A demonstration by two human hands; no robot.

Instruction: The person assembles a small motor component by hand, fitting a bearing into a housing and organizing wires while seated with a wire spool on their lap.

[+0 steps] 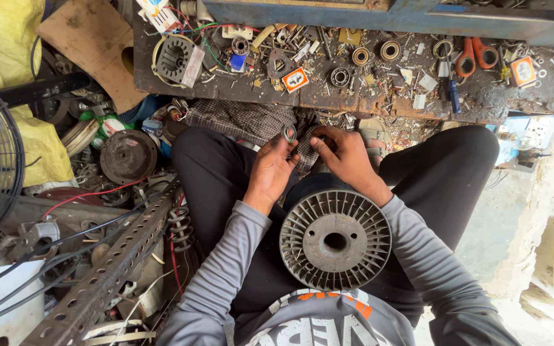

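Looking down from head height at a seated person's lap in a cluttered workshop; the left hand (269,172) is curled, its thumb and fingertips pinching a small metal ring (288,133), apparently a bearing, held up just above the knees; the ring's round open face is turned up toward the camera, so its axis points roughly at the viewer, and it has no long side to speak of; the right hand (346,154) sits just beside it, fingers bent and loosely closed, thumb toward the ring; whether it grips anything cannot be told; both hands hover over a checked cloth (245,122) spread between dark trousers; nearer the body, a large grey plastic spool (335,240) rests in the lap, flat ribbed end facing up, centre hole toward the camera; beyond the knees runs a grimy workbench (328,96) strewn with bearings, screws and orange-handled scissors (476,56); a perforated metal angle bar (107,272) lies at the left.
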